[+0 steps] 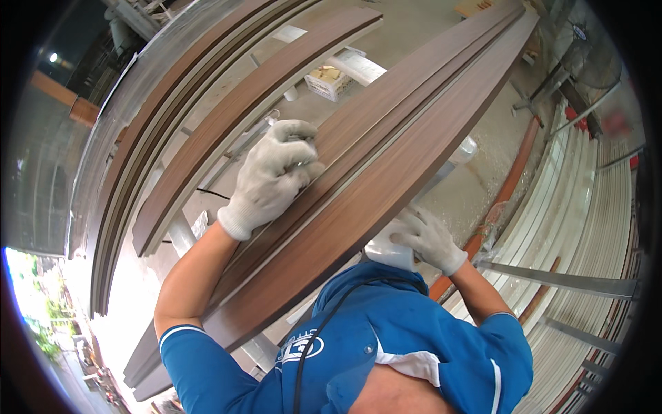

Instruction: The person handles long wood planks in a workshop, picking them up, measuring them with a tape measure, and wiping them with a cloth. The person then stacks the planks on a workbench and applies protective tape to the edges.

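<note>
A long brown wood-grain profile (358, 200) with a lengthwise groove lies across in front of me, running from lower left to upper right. My left hand (272, 172), in a whitish knit glove, is closed at its far-left edge; whatever the curled fingers hold is hidden. Close to my body, below the profile's right edge, my gloved right hand (429, 238) has its fingers around a white, smooth, roll-like thing (389, 250). The profile and my chest partly cover that thing.
More brown profiles (241, 103) lie to the left on metal supports. A small carton (329, 83) stands on the floor beyond. Stacked white strips (565, 207) fill the right side, crossed by metal bars (565, 279). A fan (586, 55) stands at the upper right.
</note>
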`<action>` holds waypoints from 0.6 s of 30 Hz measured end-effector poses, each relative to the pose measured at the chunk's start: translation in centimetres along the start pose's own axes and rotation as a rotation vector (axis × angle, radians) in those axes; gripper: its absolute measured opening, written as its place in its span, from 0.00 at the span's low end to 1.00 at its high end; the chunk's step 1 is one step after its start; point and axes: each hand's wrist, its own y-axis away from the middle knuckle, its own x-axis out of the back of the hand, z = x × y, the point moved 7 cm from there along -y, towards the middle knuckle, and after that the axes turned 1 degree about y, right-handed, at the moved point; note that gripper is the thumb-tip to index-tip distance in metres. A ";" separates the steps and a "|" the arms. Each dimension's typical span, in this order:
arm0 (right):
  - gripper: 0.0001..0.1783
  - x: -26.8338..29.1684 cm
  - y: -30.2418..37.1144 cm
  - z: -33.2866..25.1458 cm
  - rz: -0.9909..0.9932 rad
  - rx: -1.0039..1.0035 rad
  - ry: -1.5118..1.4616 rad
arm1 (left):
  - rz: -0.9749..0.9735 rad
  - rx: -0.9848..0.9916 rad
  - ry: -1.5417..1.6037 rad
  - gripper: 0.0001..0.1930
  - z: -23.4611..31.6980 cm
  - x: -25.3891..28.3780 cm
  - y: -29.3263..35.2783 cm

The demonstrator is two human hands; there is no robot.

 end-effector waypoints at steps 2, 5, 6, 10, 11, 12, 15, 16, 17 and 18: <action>0.17 3.0 -0.1 -2.6 -0.026 0.160 0.116 | 0.052 0.028 -0.001 0.06 -0.2 -0.2 0.5; 0.14 8.7 -0.7 -6.4 -0.052 0.323 0.127 | 0.113 0.074 0.010 0.06 -0.2 -1.0 1.1; 0.14 11.0 -1.6 -7.7 -0.031 0.370 0.098 | 0.121 0.084 0.008 0.05 -0.3 -1.2 1.2; 0.20 20.6 -7.0 -12.1 0.376 0.664 0.097 | 0.269 0.025 -0.073 0.05 0.3 -1.6 1.8; 0.20 22.8 -8.5 -12.6 0.510 0.733 0.150 | 0.301 -0.005 -0.117 0.03 0.6 -1.6 1.9; 0.21 24.4 -10.3 -12.8 0.558 0.758 0.271 | 0.284 0.004 0.034 0.02 0.3 -1.9 1.5; 0.19 24.8 -18.2 -10.3 0.661 0.936 0.542 | 0.391 -0.099 -0.052 0.03 1.8 -1.4 2.2; 0.20 24.1 -21.7 -8.6 0.627 0.997 0.526 | 0.339 0.058 -0.108 0.05 1.4 -2.1 2.7; 0.23 22.9 -25.1 -6.9 0.599 1.060 0.542 | 0.242 0.087 -0.089 0.06 1.1 -2.3 2.1; 0.24 21.3 -27.7 -5.2 0.534 1.078 0.543 | 0.290 0.068 -0.132 0.03 1.6 -2.0 2.3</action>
